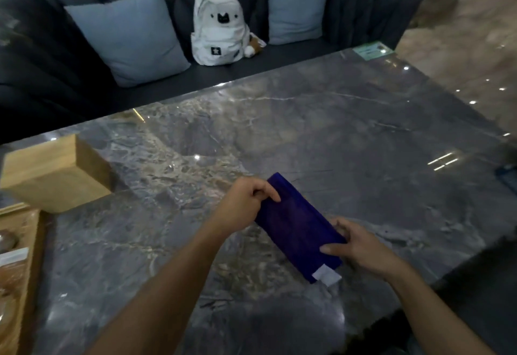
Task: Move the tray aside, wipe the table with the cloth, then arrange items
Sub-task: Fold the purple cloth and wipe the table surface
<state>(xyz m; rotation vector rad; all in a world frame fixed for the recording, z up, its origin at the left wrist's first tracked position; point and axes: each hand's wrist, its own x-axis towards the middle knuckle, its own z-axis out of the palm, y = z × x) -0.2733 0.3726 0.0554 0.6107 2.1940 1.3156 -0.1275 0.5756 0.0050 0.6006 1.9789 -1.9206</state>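
A dark blue cloth [299, 228], folded into a long strip with a white label at its near end, lies on the grey marble table [349, 136]. My left hand [243, 206] pinches the cloth's far left edge. My right hand [361, 245] grips the near right edge, thumb on top. A wooden tray [25, 284] sits at the table's left edge, partly cut off by the frame, with wrapped items in it that I cannot make out.
A wooden box [56, 173] stands at the left of the table behind the tray. A dark sofa [84, 69] with two light blue cushions and a white backpack [221, 27] runs along the far side. A dark flat object [507, 177] lies at the right edge.
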